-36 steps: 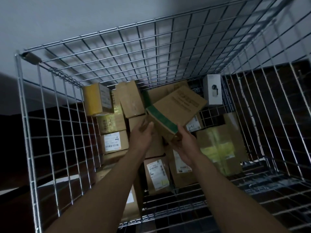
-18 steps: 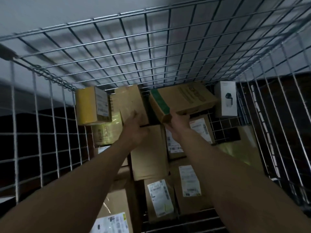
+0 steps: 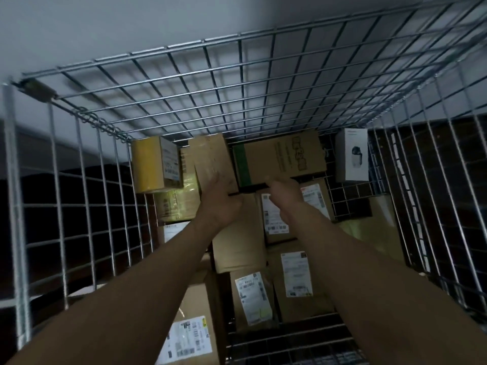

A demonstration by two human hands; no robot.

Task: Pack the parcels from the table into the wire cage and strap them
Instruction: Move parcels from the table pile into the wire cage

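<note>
Many parcels [image 3: 253, 299] already fill the wire cage [image 3: 239, 35]; the green-edged box [image 3: 284, 159] rests at the cage's back wall, right hand [image 3: 286, 197] gripping its near edge, left hand [image 3: 221, 204] flat against the neighbouring brown box [image 3: 210, 159]; strapping looks not yet done.

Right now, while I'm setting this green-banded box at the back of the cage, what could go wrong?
1. The green-banded box sits high on the labelled parcels with a dark gap under its near edge; it may tip forward once the right hand lets go.
2. The left hand lies where that box meets the plain brown box, so its fingers could get pinched.
3. The white box stands upright alone at the right of the wire cage; a nudge might topple it.
</note>
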